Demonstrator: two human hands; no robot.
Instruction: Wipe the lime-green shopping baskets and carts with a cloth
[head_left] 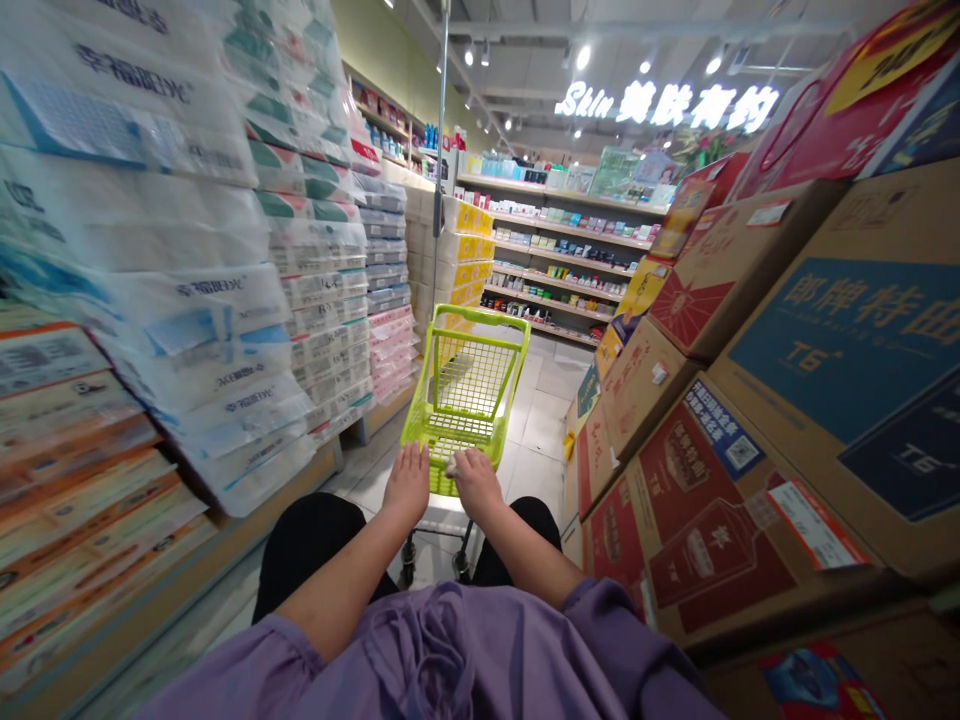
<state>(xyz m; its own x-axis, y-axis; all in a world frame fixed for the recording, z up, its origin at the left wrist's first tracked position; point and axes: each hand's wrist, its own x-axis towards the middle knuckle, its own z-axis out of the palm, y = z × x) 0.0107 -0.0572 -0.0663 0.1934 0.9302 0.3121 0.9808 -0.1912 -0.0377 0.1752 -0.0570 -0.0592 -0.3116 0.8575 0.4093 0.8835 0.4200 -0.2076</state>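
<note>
Left hand [407, 482] and right hand [476, 483] lie side by side with a small gap between them, both on the near end of the green cart [469, 375]. Left fingers lie close together over the cart's near left corner; right fingers bend over its near edge farther right, with a small pale item [451, 466] by the thumb, too small to make out. How tightly either hand closes on the cart cannot be told, since both palms are hidden.

Straight ahead of the hands, the cart stretches away along its long axis, its far end leaning slightly right of its near end. Neither hand is clearly nearer; they share that near edge.

Far left of the cart, orange-and-white packs [82, 480] lie in a pile. Between these and the cart rise tall stacks of wrapped white packs [217, 300]. Just beyond the cart's far end, to its left, stand yellow-sided packs [469, 250]. Past the cart, and extending to its right, is a stocked shelf unit [555, 222]. Right of the cart, cardboard cartons [712, 510] are piled along the tiled floor [538, 425].
</note>
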